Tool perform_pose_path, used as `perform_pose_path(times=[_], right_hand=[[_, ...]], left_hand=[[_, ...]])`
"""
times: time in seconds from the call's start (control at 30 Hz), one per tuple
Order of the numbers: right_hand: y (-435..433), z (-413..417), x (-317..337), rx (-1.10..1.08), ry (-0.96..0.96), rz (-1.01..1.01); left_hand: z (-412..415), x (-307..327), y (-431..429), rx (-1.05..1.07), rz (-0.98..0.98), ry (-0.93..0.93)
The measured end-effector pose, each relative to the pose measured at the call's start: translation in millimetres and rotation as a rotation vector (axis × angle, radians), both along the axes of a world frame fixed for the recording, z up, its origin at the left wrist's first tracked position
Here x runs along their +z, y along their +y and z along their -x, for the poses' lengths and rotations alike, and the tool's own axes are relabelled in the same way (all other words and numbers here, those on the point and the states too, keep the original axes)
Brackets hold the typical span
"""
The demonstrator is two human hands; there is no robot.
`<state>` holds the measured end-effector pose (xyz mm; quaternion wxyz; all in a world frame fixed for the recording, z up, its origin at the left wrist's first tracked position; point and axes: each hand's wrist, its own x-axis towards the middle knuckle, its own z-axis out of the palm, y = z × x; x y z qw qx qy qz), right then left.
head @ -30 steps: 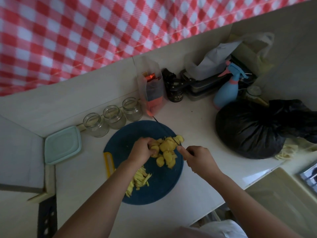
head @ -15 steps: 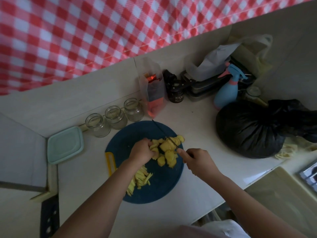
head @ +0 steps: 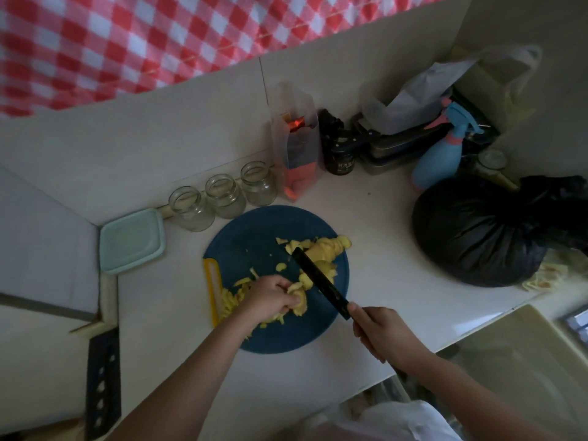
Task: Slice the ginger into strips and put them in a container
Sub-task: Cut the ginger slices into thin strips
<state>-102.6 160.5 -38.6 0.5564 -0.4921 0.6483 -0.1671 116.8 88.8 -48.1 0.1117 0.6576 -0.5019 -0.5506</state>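
Head view, looking down on a pale worktop (head: 375, 224). Round dark-blue cutting board (head: 254, 237) with a yellow handle at its left edge sits in the middle. Left hand (head: 270, 297) is closed on a piece of ginger (head: 299, 299), pressing it to the board near the board's centre. Right hand (head: 381, 334) is clamped round the handle of a black knife (head: 321, 283); the blade slants up-left across the board, just right of the held piece, tip by the far pile. Whether the edge touches the board, cannot tell. Ginger chunks (head: 321, 253) lie heaped at the far right of the board; cut strips (head: 230, 300) lie at the near left, beside and partly under the left hand. A few small scraps lie scattered between.

Pale green lidded container (head: 132, 240) sits left of the board, apart from it. Three empty glass jars (head: 222, 195) stand in a row just behind the board. Black tied bag (head: 477, 233) far right, blue spray bottle (head: 442, 154) behind it. Red checked cloth (head: 127, 36) hangs above the back wall.
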Motion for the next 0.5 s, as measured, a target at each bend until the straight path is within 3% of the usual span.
perform_pose_path(times=[0.13, 0.27, 0.5], right_hand=[[10, -1, -6, 0.068, 0.024, -0.004], [13, -2, -12, 0.092, 0.05, -0.018], [-3, -8, -17, 0.149, 0.131, 0.03]], left_hand=[[-2, -6, 4, -0.11, 0.109, -0.202], [-7, -7, 4, -0.077, 0.147, -0.308], [-4, -3, 3, -0.115, 0.156, -0.302]])
